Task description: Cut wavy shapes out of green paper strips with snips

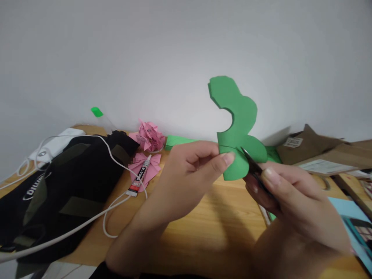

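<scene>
My left hand (195,164) pinches the lower left edge of a green paper cut-out (236,116) with rounded lobes, held upright above the wooden table (186,228). Gripped in my right hand (286,195) is a pair of dark scissors (252,164), whose blades reach into the lower part of the green paper. The scissor handles are hidden inside my fingers.
A black bag (58,193) with a white cable (95,217) lies at the left. Pink paper flowers (148,135), pink scraps and a glue tube (140,179) sit behind my left hand. Green sheets (177,141) lie by the wall; brown paper packaging (308,149) and a light blue sheet (347,207) lie at the right.
</scene>
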`<action>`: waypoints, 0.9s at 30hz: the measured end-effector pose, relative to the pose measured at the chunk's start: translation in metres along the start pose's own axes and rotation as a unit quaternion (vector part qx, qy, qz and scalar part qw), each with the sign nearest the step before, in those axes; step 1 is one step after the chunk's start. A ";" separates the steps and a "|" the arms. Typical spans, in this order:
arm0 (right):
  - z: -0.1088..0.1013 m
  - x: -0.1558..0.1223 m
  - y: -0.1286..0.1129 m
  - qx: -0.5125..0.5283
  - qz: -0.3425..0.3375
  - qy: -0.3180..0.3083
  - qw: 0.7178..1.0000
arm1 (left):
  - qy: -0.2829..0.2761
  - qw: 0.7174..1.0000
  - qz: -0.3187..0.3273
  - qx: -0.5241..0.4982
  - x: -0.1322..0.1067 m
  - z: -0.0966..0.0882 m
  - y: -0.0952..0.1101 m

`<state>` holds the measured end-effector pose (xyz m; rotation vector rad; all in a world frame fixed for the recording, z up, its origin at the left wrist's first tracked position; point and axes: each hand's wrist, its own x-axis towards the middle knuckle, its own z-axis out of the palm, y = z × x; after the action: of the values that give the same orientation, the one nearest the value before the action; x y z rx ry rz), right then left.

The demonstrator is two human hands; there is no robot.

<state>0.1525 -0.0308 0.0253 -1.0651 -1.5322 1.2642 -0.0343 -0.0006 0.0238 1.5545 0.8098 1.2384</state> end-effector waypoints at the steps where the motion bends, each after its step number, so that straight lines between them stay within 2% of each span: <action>1: 0.000 0.000 0.000 -0.003 -0.009 -0.003 1.000 | -0.001 1.000 0.000 0.004 0.000 0.000 0.000; 13: -0.004 0.004 -0.005 -0.057 -0.042 -0.023 0.997 | -0.017 1.000 -0.007 0.006 0.000 -0.004 0.002; 27: -0.005 0.006 -0.003 -0.069 -0.038 -0.030 0.996 | -0.025 0.999 -0.008 0.037 0.000 -0.006 0.004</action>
<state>0.1556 -0.0237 0.0299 -1.0541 -1.7093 1.1621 -0.0408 -0.0002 0.0272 1.6286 0.8422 1.1649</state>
